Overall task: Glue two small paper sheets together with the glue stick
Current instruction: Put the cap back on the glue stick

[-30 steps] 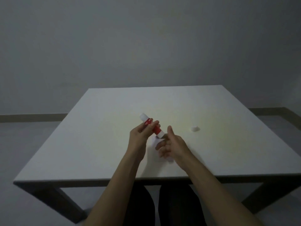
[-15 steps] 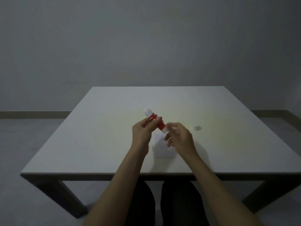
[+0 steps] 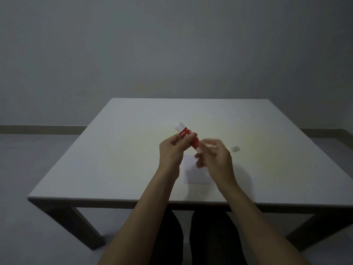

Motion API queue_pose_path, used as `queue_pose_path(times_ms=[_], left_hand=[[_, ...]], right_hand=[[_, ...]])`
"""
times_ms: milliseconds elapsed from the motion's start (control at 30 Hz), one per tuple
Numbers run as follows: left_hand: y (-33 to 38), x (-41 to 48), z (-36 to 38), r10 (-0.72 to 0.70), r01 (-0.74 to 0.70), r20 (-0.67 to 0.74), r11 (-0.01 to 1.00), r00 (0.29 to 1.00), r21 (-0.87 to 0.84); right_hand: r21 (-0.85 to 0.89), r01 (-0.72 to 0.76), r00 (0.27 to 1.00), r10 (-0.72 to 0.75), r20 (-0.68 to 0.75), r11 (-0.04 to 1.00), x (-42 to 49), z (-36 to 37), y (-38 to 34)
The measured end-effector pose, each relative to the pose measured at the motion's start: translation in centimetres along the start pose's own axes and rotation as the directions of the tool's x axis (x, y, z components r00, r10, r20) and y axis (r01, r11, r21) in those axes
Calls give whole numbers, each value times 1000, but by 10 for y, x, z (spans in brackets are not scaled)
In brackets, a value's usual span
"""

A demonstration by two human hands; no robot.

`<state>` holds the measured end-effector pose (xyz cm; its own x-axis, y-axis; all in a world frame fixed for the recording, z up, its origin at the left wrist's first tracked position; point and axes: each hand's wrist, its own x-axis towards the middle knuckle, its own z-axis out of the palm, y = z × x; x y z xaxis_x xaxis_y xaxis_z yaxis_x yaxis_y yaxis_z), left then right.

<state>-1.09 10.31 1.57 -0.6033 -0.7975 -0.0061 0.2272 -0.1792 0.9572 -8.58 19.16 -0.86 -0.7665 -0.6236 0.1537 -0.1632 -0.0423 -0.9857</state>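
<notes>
My left hand (image 3: 172,150) grips a red and white glue stick (image 3: 186,133) around its middle, held tilted above the table with one white end up and to the left. My right hand (image 3: 216,159) is blurred right at the stick's lower end, its fingers spread, and whether it touches the stick cannot be told. Below both hands a small white paper sheet (image 3: 194,174) lies flat on the table, partly covered by my right hand. A small white cap (image 3: 234,148) rests on the table to the right.
The white table (image 3: 114,159) has its front edge close to my lap, and my dark-clothed legs show beneath it. A grey wall and floor lie behind.
My right hand rose from the paper to the stick's lower end. My left hand lifted the glue stick slightly. The sheet is more exposed.
</notes>
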Motion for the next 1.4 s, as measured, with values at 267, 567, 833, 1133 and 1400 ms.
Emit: queue_pose_path(times_ms=[267,567,833,1133,1400], left_hand=[[-6,-1,0,-16,18,-36,998,999,56],[-14,1,-9,244,-189,-66,871,967,453],[-19,-4,-19,332,-269,3,758,943,594],[-31,-7,-16,347,-295,73,647,935,703],[-28,-12,-23,385,-359,185,449,904,818]], right_hand=[[-540,548,764,-645,13,639,-7,-5,11],[-662,251,952,-304,37,706,44,-57,54],[-945,119,985,-159,72,306,73,-84,74],[78,76,986,-87,145,994,27,-32,-10],[-378,310,944,-236,231,873,14,-23,-6]])
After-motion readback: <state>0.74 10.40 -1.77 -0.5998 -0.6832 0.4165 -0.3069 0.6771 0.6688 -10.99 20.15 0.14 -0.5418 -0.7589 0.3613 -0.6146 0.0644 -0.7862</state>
